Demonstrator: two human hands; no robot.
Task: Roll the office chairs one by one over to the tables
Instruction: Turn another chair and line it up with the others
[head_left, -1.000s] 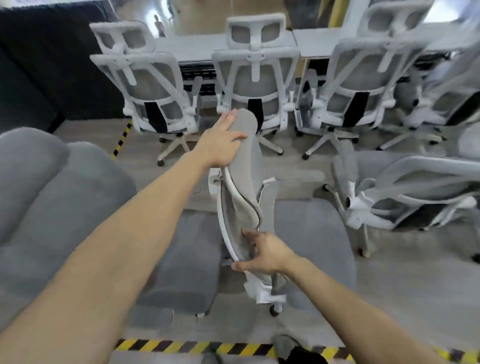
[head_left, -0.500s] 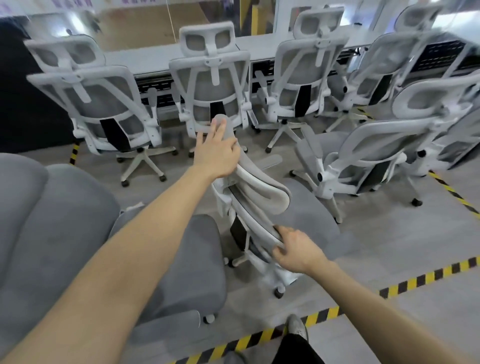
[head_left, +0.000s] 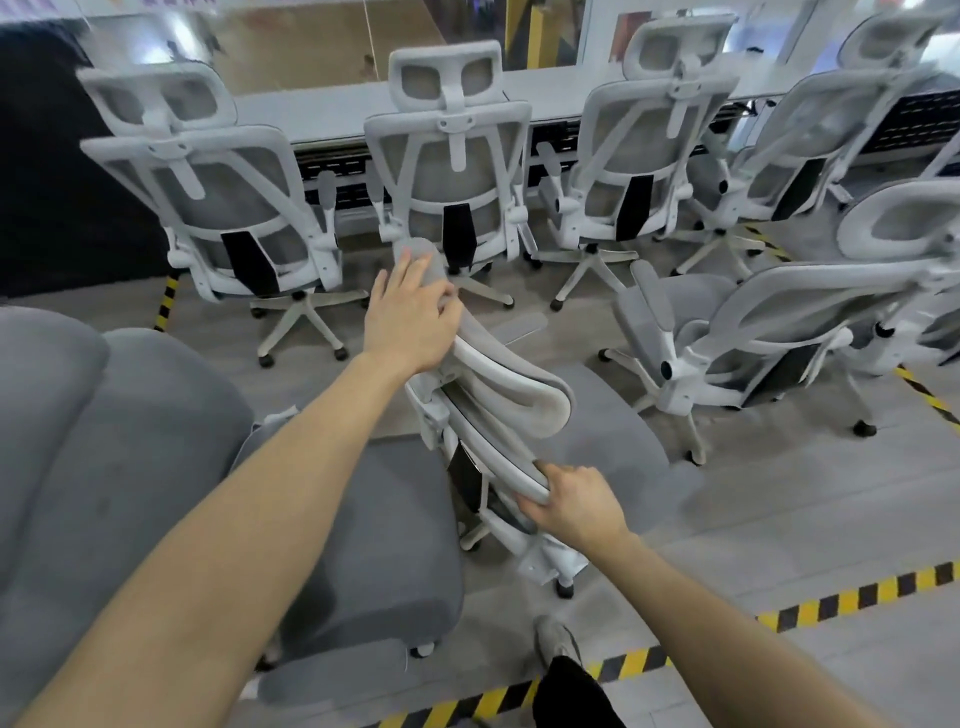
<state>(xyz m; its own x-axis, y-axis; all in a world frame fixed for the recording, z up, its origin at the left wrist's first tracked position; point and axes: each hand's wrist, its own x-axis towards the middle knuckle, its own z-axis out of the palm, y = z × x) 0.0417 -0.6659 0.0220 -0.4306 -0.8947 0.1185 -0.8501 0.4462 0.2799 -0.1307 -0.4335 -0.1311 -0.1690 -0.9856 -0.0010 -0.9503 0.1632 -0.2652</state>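
The pale grey wooden floor (head_left: 810, 509) has yellow and black striped tape (head_left: 857, 597) stuck across it. A big soft grey sofa (head_left: 104, 457) sits on the left. Behind it stands a dark black wall (head_left: 47, 171). Far back, bright light (head_left: 769, 26) shines through glass panels (head_left: 311, 47).
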